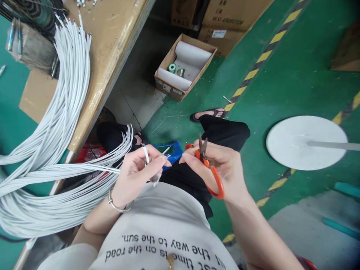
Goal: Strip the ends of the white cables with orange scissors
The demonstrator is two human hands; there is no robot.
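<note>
Left grip (136, 170): your fingers are closed around a white cable (145, 153), its short end standing up past the forefinger, probably so the tip sits in plain sight.
Right grip (225, 165): you hold orange-handled scissors (217, 183) across the palm, blades upward and slightly parted; a loop lies over the hand, which seems to park the tool while thumb and forefinger are free to pinch.
Fingertips: the two hands nearly meet above your lap, likely to bring fine work close; I cannot tell whether the right fingertips pinch a wire.
Small wires: thin coloured ends (168, 155) show just beside your left thumb, too small to read clearly.
Cable bundle (74, 71): it lies curved along the worktop (119, 35), with more white strands hanging over the edge near your left arm, presumably so ends lie within reach.
Cardboard box (165, 89): on the floor ahead of the worktop, it holds spools (172, 68) beside white lining, perhaps to stop them rolling.
</note>
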